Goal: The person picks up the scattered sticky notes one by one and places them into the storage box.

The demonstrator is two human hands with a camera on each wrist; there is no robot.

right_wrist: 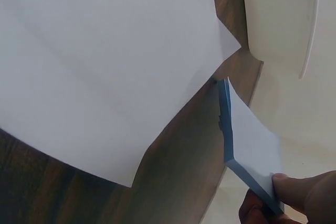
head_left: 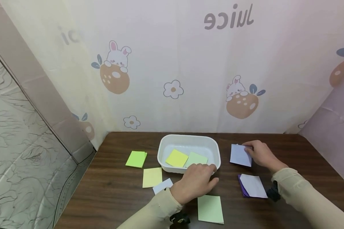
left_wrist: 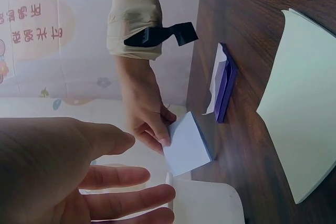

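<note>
My right hand (head_left: 261,154) pinches a pale blue sticky-note pad (head_left: 240,156) between thumb and fingers at the right of the table. In the right wrist view the pad (right_wrist: 254,150) is tilted, its blue edge showing. My left hand (head_left: 195,183) hovers at the near rim of a white plastic tray (head_left: 189,141), fingers loosely extended; in the left wrist view this hand (left_wrist: 68,171) holds nothing. Inside the tray lie a yellow sticky note (head_left: 176,158) and a pale green one (head_left: 196,159).
A purple pad (head_left: 243,188) with a white sheet (head_left: 253,186) over it lies near my right wrist. Close to me is a pale green pad (head_left: 210,208). Left of the tray are a bright green pad (head_left: 136,159), a pale yellow pad (head_left: 152,177) and a whitish note (head_left: 162,186).
</note>
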